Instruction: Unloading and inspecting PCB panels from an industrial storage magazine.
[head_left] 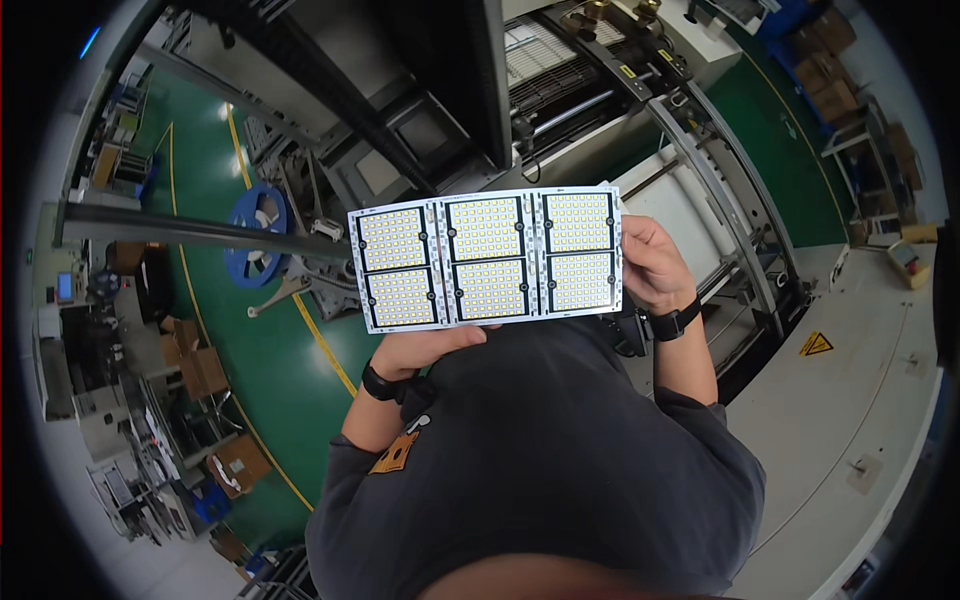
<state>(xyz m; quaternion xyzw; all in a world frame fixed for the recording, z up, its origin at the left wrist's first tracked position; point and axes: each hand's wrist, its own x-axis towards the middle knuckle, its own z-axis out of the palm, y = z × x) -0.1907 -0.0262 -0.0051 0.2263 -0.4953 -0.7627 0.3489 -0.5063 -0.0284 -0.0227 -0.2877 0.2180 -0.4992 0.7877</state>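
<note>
In front of my chest I hold up a white LED circuit board panel [534,255], its face turned toward me. Several square blocks of small yellowish LED chips, framed in black, cover it in two rows. My left hand [425,347] grips the lower left edge, with the thumb along the rim and the other fingers hidden behind the board. At the right edge, my right hand [655,262] pinches the board between thumb and fingers. The panel is slightly tilted, its right side a little higher.
Beyond the board stands a machine with conveyor rails [715,165]. A dark metal frame bar [200,228] reaches in from the left, near a blue reel [257,235]. A light machine cover [840,400] lies at my right. Cardboard boxes [195,360] sit across the green floor [285,400].
</note>
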